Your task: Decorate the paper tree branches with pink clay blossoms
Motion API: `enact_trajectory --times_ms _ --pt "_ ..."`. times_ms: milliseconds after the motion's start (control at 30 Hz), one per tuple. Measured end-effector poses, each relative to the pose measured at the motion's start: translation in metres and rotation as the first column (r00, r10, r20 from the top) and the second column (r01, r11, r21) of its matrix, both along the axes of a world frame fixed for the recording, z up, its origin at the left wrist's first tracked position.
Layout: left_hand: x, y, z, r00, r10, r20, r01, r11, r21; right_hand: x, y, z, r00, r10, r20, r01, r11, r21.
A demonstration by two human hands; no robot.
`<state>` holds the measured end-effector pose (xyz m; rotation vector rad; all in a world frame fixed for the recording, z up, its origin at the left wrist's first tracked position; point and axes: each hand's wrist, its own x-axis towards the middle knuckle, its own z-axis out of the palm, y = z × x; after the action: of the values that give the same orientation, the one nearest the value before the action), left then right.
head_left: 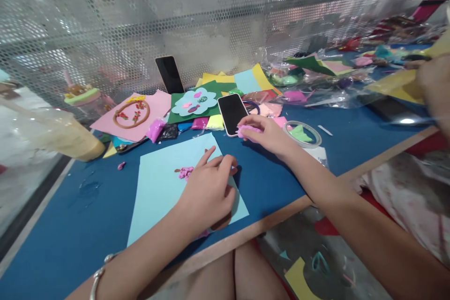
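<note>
My left hand (pixel 211 187) is over a light blue sheet of paper (pixel 154 197), its index finger stretched out and the other fingers loosely bent. Nothing shows between those fingers. Beside it on the sheet is a small cluster of purple-pink clay pieces (pixel 184 173) with a brown bit at one end; part of the cluster is hidden under the hand. My right hand (pixel 267 136) pinches a lump of pink-purple modelling clay (pixel 248 132) just in front of a phone (pixel 232 113) lying face up.
Clay packets (pixel 215 122) line the sheet's far side. Behind them are a cloud-shaped card (pixel 195 103), pink paper with a brown ring (pixel 131 115), and a standing phone (pixel 169 74). A tape roll (pixel 302 134) lies right; a drink cup (pixel 70 136) left. Another person's hand (pixel 436 89) is at far right.
</note>
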<state>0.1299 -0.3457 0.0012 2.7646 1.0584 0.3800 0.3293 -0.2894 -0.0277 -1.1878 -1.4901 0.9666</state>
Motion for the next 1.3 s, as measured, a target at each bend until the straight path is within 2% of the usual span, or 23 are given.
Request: enact_trajectory --times_ms 133,267,433,567,667,733,833,900,1033,1167,1300 --pt "-0.003 0.001 -0.003 0.996 -0.025 0.081 0.025 1.0 0.003 0.001 0.002 -0.002 1.0 0.0 -0.005 0.0 1.0 -0.006" --pt "-0.008 0.005 -0.005 0.982 0.035 0.184 -0.044 0.998 0.046 0.0 0.001 -0.001 1.0 0.013 -0.016 -0.014 1.0 -0.01" --pt "-0.009 0.014 -0.001 0.982 0.1 0.158 -0.119 0.986 0.12 -0.003 -0.002 0.004 0.997 0.051 -0.057 -0.054 0.997 -0.063" --pt "-0.003 0.026 0.006 0.971 0.188 0.149 -0.205 0.973 0.11 -0.004 -0.003 0.007 0.992 0.099 -0.079 -0.103 0.993 -0.054" --pt "0.004 0.035 0.011 0.939 0.244 0.243 -0.259 0.965 0.035 -0.004 -0.004 0.008 0.987 0.144 -0.077 -0.147 0.989 -0.027" --pt "0.009 0.041 0.012 0.901 0.279 0.331 -0.268 0.96 -0.081 -0.004 -0.005 0.008 0.982 0.173 -0.073 -0.174 0.985 -0.007" --pt "0.016 0.048 0.013 0.838 0.326 0.437 -0.204 0.931 -0.304 -0.003 -0.005 0.007 0.977 0.204 -0.066 -0.202 0.979 0.028" --pt "0.019 0.051 0.013 0.801 0.353 0.484 -0.161 0.905 -0.394 -0.003 -0.004 0.007 0.974 0.218 -0.064 -0.215 0.975 0.047" --pt "0.022 0.053 0.01 0.756 0.385 0.53 -0.134 0.882 -0.451 -0.003 -0.005 0.007 0.978 0.202 -0.048 -0.198 0.978 0.072" --pt "0.024 0.052 0.008 0.734 0.395 0.552 -0.113 0.873 -0.474 -0.002 -0.006 0.009 0.988 0.152 0.017 -0.153 0.979 0.137" --pt "0.025 0.052 0.008 0.717 0.418 0.558 -0.092 0.85 -0.52 -0.001 -0.007 0.01 0.988 0.154 0.027 -0.156 0.974 0.163"
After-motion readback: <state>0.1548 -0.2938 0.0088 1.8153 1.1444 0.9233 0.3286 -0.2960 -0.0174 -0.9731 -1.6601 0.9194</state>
